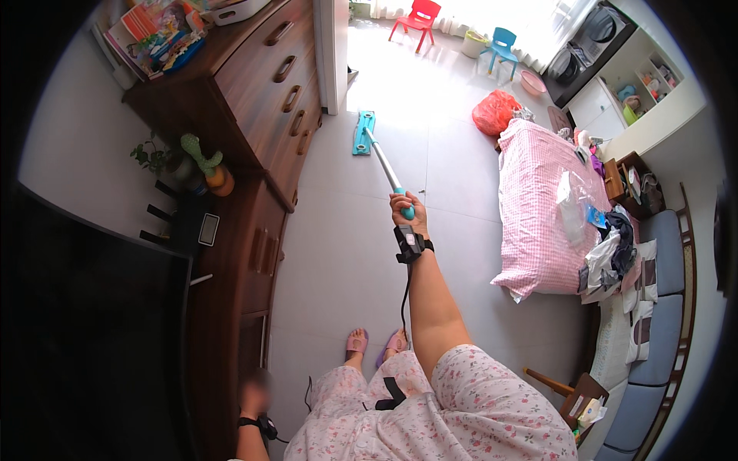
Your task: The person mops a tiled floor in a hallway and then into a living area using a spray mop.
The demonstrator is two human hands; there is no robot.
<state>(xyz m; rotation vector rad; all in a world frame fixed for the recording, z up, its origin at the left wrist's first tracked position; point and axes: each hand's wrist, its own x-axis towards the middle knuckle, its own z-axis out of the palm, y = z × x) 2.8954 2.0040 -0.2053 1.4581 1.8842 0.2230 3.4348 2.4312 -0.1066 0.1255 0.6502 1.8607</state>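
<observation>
My right hand [408, 212] is wrapped around the teal grip at the end of a flat mop's silver handle [385, 164]. The handle runs away from me to the teal mop head [364, 133], which lies on the tiled floor beside the dresser's far end. A black device is strapped on my right wrist, with a cable hanging down. At the lower left, my left hand [254, 395] is beside the low dark wood cabinet; it is blurred, so its fingers cannot be made out. A black strap is on that wrist too.
A wooden dresser [265, 75] and a television [98, 322] line the left. On the right are a table with a pink checked cloth [530, 230], a red plastic bag [494, 112] and a blue-cushioned sofa [657, 346]. A red chair [421, 16], a blue chair [503, 46] and a pink basin [533, 83] stand farther off.
</observation>
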